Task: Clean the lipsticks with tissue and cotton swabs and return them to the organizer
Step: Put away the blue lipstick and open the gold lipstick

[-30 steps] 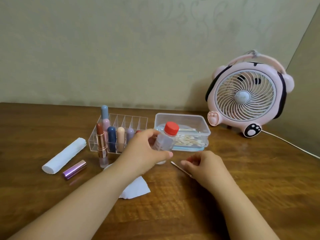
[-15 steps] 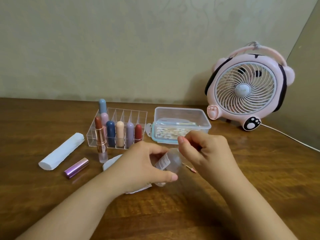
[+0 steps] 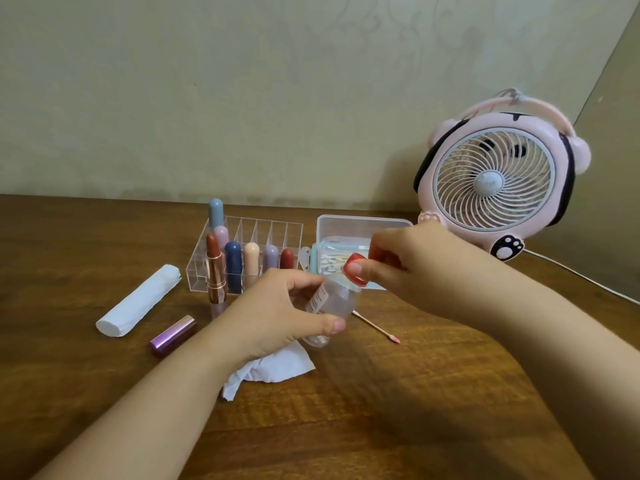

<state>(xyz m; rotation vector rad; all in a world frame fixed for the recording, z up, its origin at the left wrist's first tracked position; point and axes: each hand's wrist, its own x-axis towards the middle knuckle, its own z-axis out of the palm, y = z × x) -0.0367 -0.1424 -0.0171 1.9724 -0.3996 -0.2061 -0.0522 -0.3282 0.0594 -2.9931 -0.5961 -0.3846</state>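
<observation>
My left hand (image 3: 277,313) grips a small clear bottle (image 3: 329,306), tilted to the right above the table. The fingers of my right hand (image 3: 401,265) pinch its red cap (image 3: 355,273). A used cotton swab (image 3: 377,329) with a pink tip lies on the table under my hands. An uncapped brown-red lipstick (image 3: 215,271) stands in front of the clear organizer (image 3: 277,230), which holds several capped lipsticks. Its purple cap (image 3: 172,336) lies to the left. A crumpled tissue (image 3: 273,368) lies under my left wrist.
A rolled white tissue (image 3: 138,301) lies at the left. A clear box of cotton swabs (image 3: 346,237) stands behind my hands. A pink desk fan (image 3: 498,181) stands at the right against the wall, its white cord (image 3: 581,277) trailing right.
My left hand lowered and tilted the bottle. My right hand let the swab go onto the table, rose and took hold of the red cap.
</observation>
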